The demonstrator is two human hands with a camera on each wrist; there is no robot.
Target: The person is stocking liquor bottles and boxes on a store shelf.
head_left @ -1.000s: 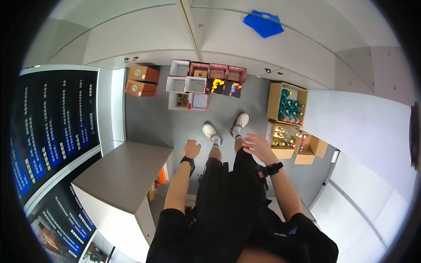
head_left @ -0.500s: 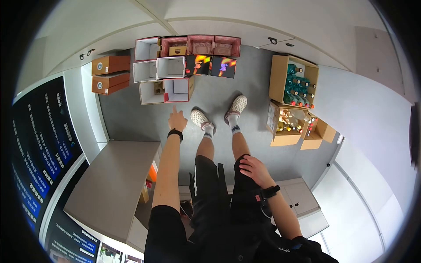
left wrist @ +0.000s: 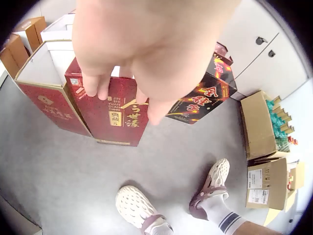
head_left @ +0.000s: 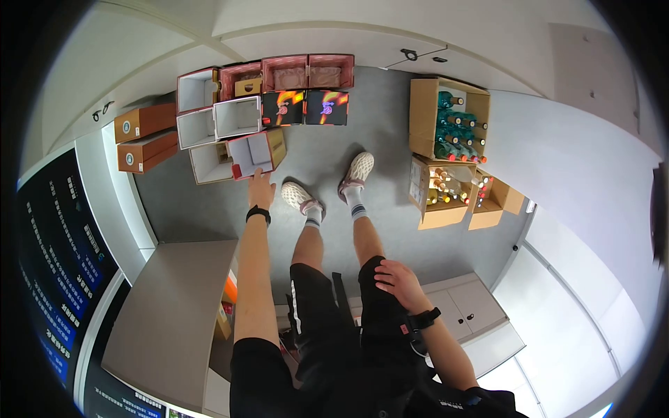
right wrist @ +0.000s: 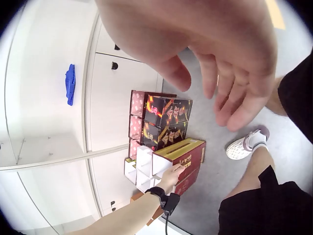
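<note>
In the head view my left hand is at the near edge of an open-topped red box with a pale interior. The left wrist view shows this hand gripping the upper edge of the box's red front, with fingertips over the gold lettering; the inner fingers are hidden. Another open red box stands beside it. My right hand rests on the knee, fingers loosely spread and holding nothing. Closer up, the right wrist view has that hand with relaxed fingers.
Behind the gripped box are white-lined boxes, pink-lined boxes and black flame-patterned boxes. Brown boxes stand left. Cartons of bottles stand right. A grey cabinet is near my left arm.
My left hand has reached forward onto the red box, which has turned slightly and separated a little from its neighbour. My right hand has come down onto the knee. The head view has shifted.
</note>
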